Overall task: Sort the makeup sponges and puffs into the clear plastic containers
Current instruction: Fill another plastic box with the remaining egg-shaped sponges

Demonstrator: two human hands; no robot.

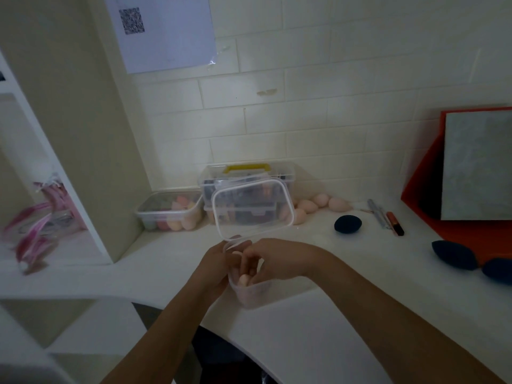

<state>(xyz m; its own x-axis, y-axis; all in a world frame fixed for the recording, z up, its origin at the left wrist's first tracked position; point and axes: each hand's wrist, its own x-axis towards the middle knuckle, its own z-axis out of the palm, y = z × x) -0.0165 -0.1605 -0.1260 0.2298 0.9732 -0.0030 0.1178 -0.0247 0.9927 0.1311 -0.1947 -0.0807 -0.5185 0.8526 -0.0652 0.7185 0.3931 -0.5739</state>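
A small clear plastic container [250, 296] is held near the desk's front edge, its clear lid [252, 209] raised behind it. My left hand [214, 268] grips its left wall. My right hand [277, 261] reaches in from the right, fingers curled down onto a pink sponge [243, 279] inside. More pink sponges [318, 203] lie in a row by the wall. One dark blue sponge [347, 223] lies on the desk, and two others [454, 254] lie at the right edge.
An open clear tub [171, 212] of coloured sponges stands at the back left, beside a clear box with a yellow handle [249, 169]. Pens [388, 217] lie right of centre. A red-framed board [421, 195] leans at the right. A white shelf unit [83, 206] stands left.
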